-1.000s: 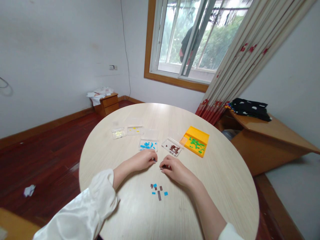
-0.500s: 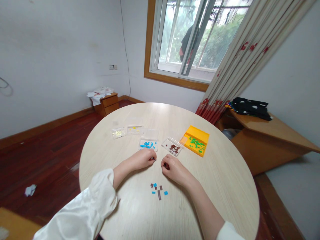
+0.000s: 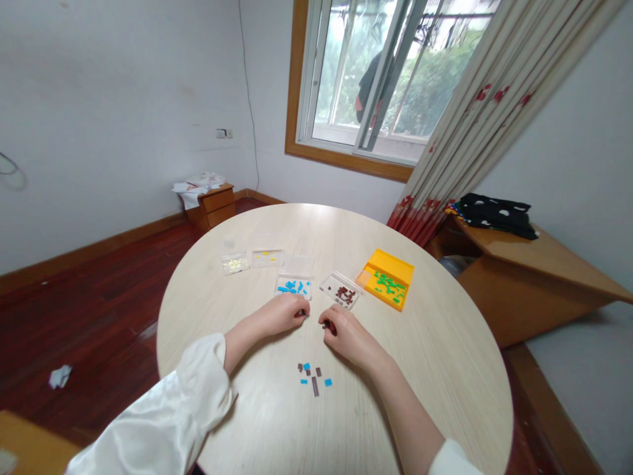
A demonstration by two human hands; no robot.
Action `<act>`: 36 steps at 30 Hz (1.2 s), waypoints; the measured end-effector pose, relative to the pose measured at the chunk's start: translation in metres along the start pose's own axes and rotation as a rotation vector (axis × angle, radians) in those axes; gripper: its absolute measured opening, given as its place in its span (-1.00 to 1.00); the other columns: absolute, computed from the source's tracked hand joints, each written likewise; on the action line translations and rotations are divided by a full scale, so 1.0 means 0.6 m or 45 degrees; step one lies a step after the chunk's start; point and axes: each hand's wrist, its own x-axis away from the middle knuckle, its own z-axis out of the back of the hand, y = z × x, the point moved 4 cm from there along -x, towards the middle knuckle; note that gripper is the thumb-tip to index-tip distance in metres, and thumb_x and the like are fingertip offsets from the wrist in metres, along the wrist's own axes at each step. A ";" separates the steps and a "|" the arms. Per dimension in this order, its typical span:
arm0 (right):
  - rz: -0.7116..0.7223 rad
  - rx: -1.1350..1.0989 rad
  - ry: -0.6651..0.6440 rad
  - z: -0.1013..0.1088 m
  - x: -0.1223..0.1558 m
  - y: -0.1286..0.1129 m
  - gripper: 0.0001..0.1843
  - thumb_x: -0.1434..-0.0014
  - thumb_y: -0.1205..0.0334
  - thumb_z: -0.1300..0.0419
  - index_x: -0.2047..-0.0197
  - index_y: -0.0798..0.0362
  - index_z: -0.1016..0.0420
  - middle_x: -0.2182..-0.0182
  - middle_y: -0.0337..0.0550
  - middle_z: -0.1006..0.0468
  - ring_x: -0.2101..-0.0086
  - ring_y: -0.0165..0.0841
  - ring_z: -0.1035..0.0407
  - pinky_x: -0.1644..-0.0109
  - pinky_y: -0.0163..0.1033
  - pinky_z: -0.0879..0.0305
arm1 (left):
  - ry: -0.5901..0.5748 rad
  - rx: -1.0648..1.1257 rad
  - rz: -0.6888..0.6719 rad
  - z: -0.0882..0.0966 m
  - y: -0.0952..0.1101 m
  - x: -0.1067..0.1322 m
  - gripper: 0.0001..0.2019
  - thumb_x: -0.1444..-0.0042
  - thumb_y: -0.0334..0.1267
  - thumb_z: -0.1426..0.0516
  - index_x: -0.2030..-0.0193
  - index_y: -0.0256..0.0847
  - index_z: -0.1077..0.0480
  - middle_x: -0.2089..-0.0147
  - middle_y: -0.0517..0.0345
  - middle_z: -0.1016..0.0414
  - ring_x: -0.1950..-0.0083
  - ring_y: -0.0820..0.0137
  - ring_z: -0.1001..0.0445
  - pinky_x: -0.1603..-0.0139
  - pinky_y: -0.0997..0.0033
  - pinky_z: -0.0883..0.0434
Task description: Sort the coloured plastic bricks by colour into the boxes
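Note:
My left hand (image 3: pixel 287 313) is closed in a pinch just in front of the clear box of blue bricks (image 3: pixel 293 286). Something tiny shows at its fingertips, too small to make out. Beside it, my right hand (image 3: pixel 342 330) has its thumb and fingers curled together around a small dark brick (image 3: pixel 325 324), near the clear box of brown bricks (image 3: pixel 341 290). A small gap separates the two hands. Closer to me lie loose brown and blue building bricks, among them a long brown brick (image 3: pixel 315 386) and a blue brick (image 3: pixel 328 382).
On the round table (image 3: pixel 257 422) stand a yellow box (image 3: pixel 378 262) with green bricks at right and two clear boxes with yellowish pieces at back left, one a clear tray (image 3: pixel 268 257). A wooden desk (image 3: pixel 558 277) bearing dark cloth is off to the right.
My right hand's fingers have shifted slightly, and more of the small dark brick shows. The left hand and the loose bricks look the same.

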 end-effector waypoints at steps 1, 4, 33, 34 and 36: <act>-0.008 -0.002 -0.001 0.000 0.000 0.001 -0.70 0.04 0.61 -0.03 0.31 0.11 -0.43 0.35 -0.16 -0.38 0.35 -0.42 -0.27 0.23 -0.33 -0.21 | 0.001 0.002 0.003 0.000 0.000 0.000 -0.82 0.05 -0.53 -0.07 0.37 -0.29 -0.48 0.42 0.11 -0.50 0.36 0.43 -0.39 0.31 0.52 -0.24; -0.034 0.012 -0.004 0.001 0.000 0.000 -0.70 0.06 0.62 -0.02 0.33 0.12 -0.42 0.36 -0.16 -0.37 0.36 -0.42 -0.26 0.25 -0.34 -0.20 | 0.006 0.015 0.007 0.002 0.002 0.000 -0.82 0.05 -0.53 -0.08 0.38 -0.28 -0.48 0.43 0.14 -0.48 0.38 0.44 -0.38 0.33 0.52 -0.23; -0.009 0.044 0.016 0.009 -0.002 0.013 -0.79 -0.12 0.53 -0.03 0.30 0.12 -0.46 0.33 -0.10 -0.40 0.26 -0.37 -0.31 0.11 -0.27 -0.23 | 0.063 0.222 0.102 0.018 -0.001 0.004 -0.89 -0.07 -0.41 -0.08 0.37 -0.27 -0.44 0.46 0.20 -0.42 0.42 0.49 -0.31 0.35 0.53 -0.23; 0.000 0.045 0.021 0.008 -0.002 0.014 -0.79 -0.13 0.52 -0.03 0.29 0.12 -0.45 0.33 -0.10 -0.40 0.25 -0.37 -0.31 0.11 -0.26 -0.23 | 0.068 0.226 0.105 0.018 -0.001 0.004 -0.89 -0.08 -0.41 -0.08 0.37 -0.27 -0.44 0.45 0.20 -0.43 0.42 0.49 -0.31 0.35 0.53 -0.24; 0.013 0.049 0.023 0.007 -0.001 0.014 -0.79 -0.15 0.51 -0.01 0.28 0.13 -0.44 0.32 -0.09 -0.41 0.24 -0.36 -0.31 0.10 -0.25 -0.23 | 0.077 0.229 0.110 0.020 -0.002 0.005 -0.90 -0.07 -0.40 -0.09 0.37 -0.27 -0.44 0.45 0.20 -0.42 0.43 0.49 -0.31 0.35 0.53 -0.23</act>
